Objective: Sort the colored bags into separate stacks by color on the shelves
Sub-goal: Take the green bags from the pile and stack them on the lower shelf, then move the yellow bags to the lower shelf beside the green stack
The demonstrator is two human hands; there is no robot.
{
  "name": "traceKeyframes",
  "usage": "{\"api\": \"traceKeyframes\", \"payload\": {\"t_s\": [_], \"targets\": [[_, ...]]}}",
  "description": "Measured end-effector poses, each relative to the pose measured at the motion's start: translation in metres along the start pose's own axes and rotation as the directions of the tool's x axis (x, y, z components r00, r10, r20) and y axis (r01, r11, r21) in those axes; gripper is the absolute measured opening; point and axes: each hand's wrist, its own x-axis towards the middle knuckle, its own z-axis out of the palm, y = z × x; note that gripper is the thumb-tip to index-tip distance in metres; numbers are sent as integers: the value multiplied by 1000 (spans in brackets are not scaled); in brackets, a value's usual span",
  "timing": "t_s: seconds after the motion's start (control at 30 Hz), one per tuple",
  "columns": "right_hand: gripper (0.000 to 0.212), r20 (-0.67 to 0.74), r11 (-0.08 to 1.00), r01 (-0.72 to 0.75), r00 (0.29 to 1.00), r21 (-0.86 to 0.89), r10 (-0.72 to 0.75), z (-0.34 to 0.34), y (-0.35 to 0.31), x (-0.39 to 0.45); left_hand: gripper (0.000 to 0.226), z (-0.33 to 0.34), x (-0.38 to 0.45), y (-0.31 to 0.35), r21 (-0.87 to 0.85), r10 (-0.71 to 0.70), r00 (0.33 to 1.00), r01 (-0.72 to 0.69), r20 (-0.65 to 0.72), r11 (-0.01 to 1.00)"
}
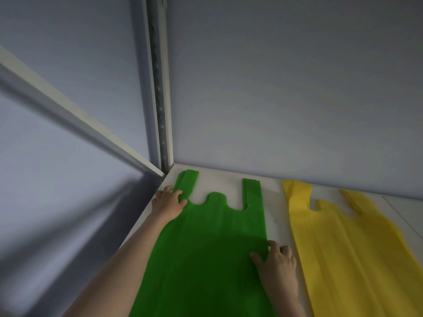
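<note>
A stack of green bags (pixel 212 243) lies flat on the white shelf (pixel 274 202), handles pointing to the back wall. My left hand (pixel 168 202) holds the left handle of the green bags near the shelf's left edge, fingers curled over the fabric. My right hand (pixel 278 264) pinches the right edge of the green bags further toward me, thumb on top. A stack of yellow bags (pixel 348 248) lies flat to the right, apart from the green one by a strip of bare shelf.
A grey back wall (pixel 297 99) closes the shelf behind. A slotted metal upright (pixel 161 99) stands at the back left corner. Left of the shelf edge a grey side panel (pixel 57 179) slopes away.
</note>
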Motion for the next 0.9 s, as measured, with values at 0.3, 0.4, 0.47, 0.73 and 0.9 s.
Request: {"api": "traceKeyframes", "payload": {"t_s": [0.3,0.4,0.47,0.73,0.9], "targets": [[45,-110,974,143,986,177,-125,-18,22,-31,50,5,-54,26,131,49,985,-27,-167,991],[23,-132,960,171,981,224,-144,-33,60,-56,49,20,-90,60,121,206,977,-199,-47,973],[16,-122,965,154,984,211,-131,-43,84,-66,49,34,-112,82,84,295,954,-299,49,951],[32,-298,983,-170,937,70,183,-110,182,-54,50,55,-156,153,-175,415,887,-384,205,907],[54,-228,923,-386,898,8,377,-138,230,-42,57,68,-111,195,-357,323,928,-244,183,902]]}}
